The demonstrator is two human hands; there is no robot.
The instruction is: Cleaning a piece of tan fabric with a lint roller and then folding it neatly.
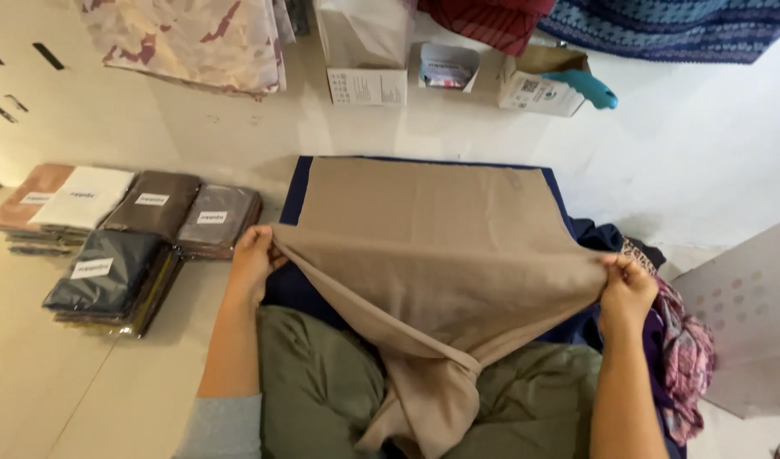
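A tan cloth [424, 229] lies spread over a dark blue cloth [298, 191] on the pale floor. My left hand [256, 255] pinches the tan cloth's left corner and lifts it. My right hand [625, 289] grips the right corner at the same height. Between the hands the near edge is raised and the rest sags down toward my lap, which is covered by olive green fabric [313, 382].
Stacks of folded fabric in clear bags with white labels [122, 234] sit at the left. Small cardboard boxes [369, 51] and a teal-handled tool [587, 85] stand by the wall at the back. Patterned cloths [687, 357] lie heaped at the right.
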